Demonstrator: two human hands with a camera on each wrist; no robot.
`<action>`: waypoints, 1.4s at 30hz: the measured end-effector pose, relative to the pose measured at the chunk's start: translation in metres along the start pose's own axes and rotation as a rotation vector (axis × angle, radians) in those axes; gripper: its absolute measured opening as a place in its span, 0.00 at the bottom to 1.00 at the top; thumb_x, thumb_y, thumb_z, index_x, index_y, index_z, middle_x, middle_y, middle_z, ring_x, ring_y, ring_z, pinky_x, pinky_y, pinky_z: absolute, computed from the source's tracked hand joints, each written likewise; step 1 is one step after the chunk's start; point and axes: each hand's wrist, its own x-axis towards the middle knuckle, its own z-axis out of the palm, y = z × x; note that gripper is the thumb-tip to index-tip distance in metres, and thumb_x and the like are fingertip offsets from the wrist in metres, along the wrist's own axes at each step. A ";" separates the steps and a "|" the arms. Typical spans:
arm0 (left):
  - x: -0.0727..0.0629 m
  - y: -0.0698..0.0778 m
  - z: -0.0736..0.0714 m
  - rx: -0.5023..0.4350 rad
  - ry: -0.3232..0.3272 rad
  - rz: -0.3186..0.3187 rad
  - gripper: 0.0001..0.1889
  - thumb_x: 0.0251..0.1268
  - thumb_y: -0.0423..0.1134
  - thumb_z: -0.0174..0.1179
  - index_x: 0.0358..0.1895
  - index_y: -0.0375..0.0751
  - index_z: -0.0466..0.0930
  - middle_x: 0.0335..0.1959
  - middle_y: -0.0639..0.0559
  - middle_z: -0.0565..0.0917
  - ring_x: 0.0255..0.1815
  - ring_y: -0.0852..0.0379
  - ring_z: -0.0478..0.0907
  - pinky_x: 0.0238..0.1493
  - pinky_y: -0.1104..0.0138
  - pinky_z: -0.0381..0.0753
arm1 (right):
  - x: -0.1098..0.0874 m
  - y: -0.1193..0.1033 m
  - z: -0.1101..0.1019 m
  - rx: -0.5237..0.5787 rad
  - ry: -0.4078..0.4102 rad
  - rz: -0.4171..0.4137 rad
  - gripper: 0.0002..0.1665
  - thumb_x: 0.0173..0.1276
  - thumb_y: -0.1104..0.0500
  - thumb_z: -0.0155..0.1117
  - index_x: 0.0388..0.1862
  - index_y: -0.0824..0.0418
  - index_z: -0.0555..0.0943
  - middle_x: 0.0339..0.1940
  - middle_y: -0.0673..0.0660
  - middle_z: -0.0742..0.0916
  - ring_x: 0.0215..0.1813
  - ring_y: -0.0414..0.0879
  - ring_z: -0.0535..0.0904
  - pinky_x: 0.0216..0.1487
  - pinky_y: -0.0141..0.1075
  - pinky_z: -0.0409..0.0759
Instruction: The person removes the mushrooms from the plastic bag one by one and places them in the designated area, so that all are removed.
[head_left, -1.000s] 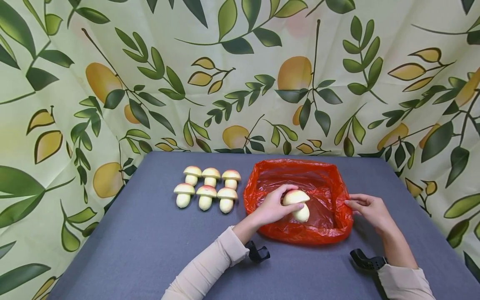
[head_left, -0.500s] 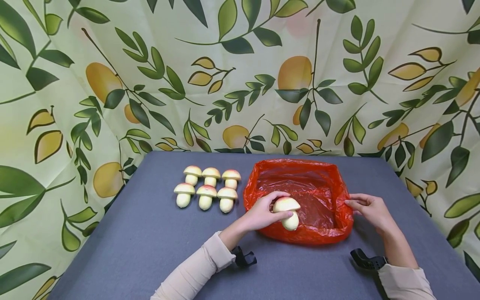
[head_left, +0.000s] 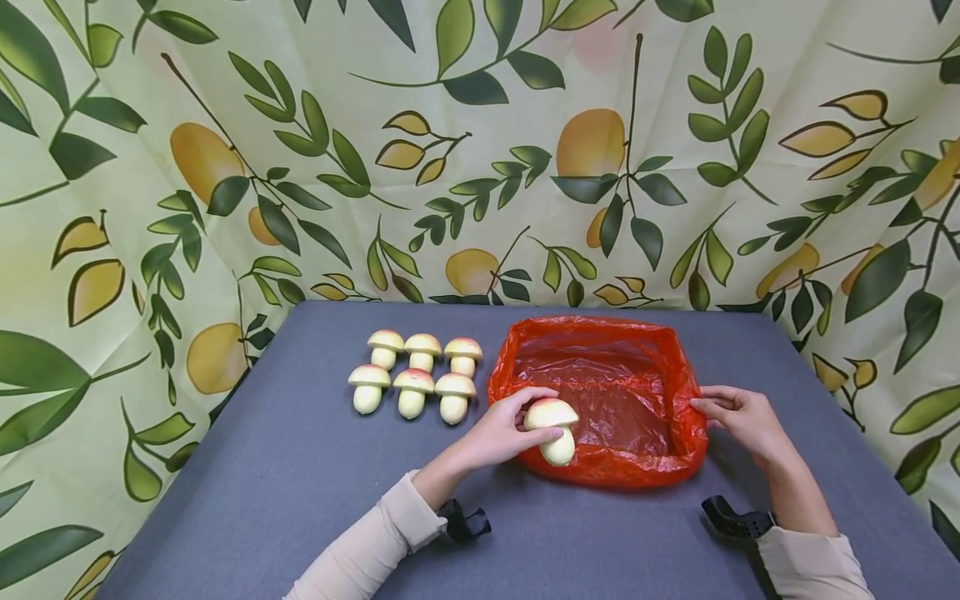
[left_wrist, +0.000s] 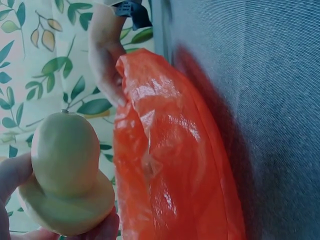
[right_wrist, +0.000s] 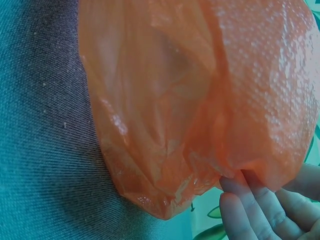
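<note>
In the head view my left hand (head_left: 491, 429) grips a toy mushroom (head_left: 551, 421) with a pale yellow, red-tinged cap. It hangs over the near left rim of an open red plastic bag (head_left: 600, 475). The left wrist view shows this mushroom's rounded stem (left_wrist: 67, 150) pointing up, with fingers around the cap. My right hand (head_left: 746, 421) pinches the bag's right rim between thumb and fingers. In the right wrist view its fingers (right_wrist: 265, 205) lie partly behind the thin red plastic. No mushroom shows inside the bag.
Left of the bag, several like mushrooms lie in two rows, among them a front-row mushroom (head_left: 411, 393). A blue-grey cloth (head_left: 285, 483) covers the table. Behind it hangs a leaf-and-fruit patterned curtain (head_left: 525, 125). Each wrist wears a black strap (head_left: 738, 518).
My left hand has moved left and toward me with the mushroom, from over the bag's middle to its near left rim. The right hand has stayed at the bag's rim.
</note>
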 end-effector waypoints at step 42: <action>-0.062 -0.049 -0.071 0.052 -0.045 0.038 0.29 0.61 0.42 0.65 0.66 0.43 0.71 0.66 0.43 0.76 0.57 0.78 0.71 0.60 0.78 0.72 | 0.002 0.002 0.001 0.003 -0.011 -0.002 0.31 0.73 0.54 0.56 0.61 0.81 0.69 0.29 0.27 0.84 0.32 0.27 0.81 0.39 0.27 0.83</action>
